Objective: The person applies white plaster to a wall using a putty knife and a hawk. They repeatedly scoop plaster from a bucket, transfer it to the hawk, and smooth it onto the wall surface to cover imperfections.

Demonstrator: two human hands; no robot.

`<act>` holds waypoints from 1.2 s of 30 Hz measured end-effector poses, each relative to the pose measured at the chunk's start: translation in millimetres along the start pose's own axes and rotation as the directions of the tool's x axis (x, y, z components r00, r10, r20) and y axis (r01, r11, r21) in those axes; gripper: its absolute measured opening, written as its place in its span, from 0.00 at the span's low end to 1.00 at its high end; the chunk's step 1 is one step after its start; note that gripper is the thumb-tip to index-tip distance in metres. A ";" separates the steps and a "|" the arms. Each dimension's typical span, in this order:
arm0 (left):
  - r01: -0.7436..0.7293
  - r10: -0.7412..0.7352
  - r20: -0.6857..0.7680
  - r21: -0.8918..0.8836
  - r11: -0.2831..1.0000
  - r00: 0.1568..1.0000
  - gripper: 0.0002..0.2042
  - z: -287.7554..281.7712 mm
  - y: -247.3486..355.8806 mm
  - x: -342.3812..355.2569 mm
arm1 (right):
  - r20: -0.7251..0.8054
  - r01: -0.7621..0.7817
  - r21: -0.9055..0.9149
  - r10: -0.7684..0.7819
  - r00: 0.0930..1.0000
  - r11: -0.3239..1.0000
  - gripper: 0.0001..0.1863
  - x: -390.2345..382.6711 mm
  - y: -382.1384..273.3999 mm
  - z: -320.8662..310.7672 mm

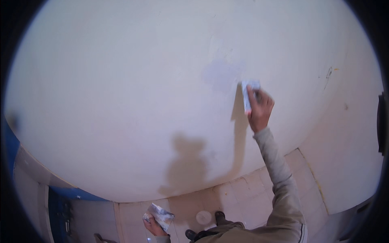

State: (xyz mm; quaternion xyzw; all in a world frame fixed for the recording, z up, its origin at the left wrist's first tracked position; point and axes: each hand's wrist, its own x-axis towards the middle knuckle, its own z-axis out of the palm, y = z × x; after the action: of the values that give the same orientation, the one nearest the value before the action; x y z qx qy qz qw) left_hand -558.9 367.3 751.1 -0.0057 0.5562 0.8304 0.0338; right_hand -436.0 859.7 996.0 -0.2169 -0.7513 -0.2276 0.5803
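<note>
My right hand is raised against the pale wall, fingers closed round a flat, pale-blue rectangular piece with a reddish spot at its lower end. I cannot make out exactly what kind of piece it is. Just up and left of it, a pale lilac patch marks the wall. Low down, my left hand grips a crumpled white and grey packet, held away from the wall. Its contents do not show.
Below the wall runs a tiled floor, with a round whitish disc-like thing near my shoes. A blue panel lies at the lower left. My shadow falls on the wall. Dark scribble marks show at the right.
</note>
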 end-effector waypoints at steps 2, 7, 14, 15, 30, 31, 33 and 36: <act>0.031 -0.031 0.030 -0.002 1.000 0.999 0.11 4.8 0.6 3.4 | -0.028 -0.052 0.002 0.052 0.998 0.999 0.28 18.3 -3.2 3.3; 0.041 -0.043 0.026 0.060 0.997 0.999 0.13 14.9 -1.5 5.0 | 0.144 0.047 0.095 -0.060 0.988 0.994 0.34 -69.0 -74.0 26.3; 0.241 -0.252 0.023 0.217 0.946 0.967 0.18 -42.2 -62.2 19.3 | 0.951 -0.475 0.207 -0.063 0.301 0.856 0.23 -361.0 -169.4 -49.8; 0.286 -0.287 -0.038 0.280 0.917 0.957 0.18 -62.1 -79.2 19.2 | 0.984 -0.718 0.136 -0.009 0.178 0.682 0.20 -417.9 -186.1 -62.3; 0.855 -0.898 -0.075 -0.280 0.437 0.434 0.21 -321.2 -477.8 -7.9 | 0.852 -0.572 -0.473 0.182 -0.491 0.670 0.15 -837.3 -306.8 -95.8; 0.853 -0.896 -0.115 -0.276 0.443 0.428 0.21 -337.5 -497.3 -15.7 | 0.848 -0.510 -0.444 0.163 -0.503 0.736 0.17 -842.7 -318.2 -97.2; 0.853 -0.892 -0.176 -0.265 0.449 0.415 0.21 -352.0 -543.4 -27.5 | 0.857 -0.473 -0.395 0.130 -0.499 0.787 0.16 -853.7 -337.8 -90.9; 0.841 -0.900 -0.217 -0.326 0.431 0.377 0.20 -360.3 -595.0 -37.0 | 0.918 -0.550 -0.229 -0.010 -0.397 0.803 0.13 -898.1 -356.8 -84.4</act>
State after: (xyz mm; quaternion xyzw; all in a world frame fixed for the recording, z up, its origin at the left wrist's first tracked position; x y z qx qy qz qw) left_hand -494.9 258.0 66.2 -0.4527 0.3954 0.7118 0.3635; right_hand -372.5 467.8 110.9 -0.3862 -0.8355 0.3371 -0.1979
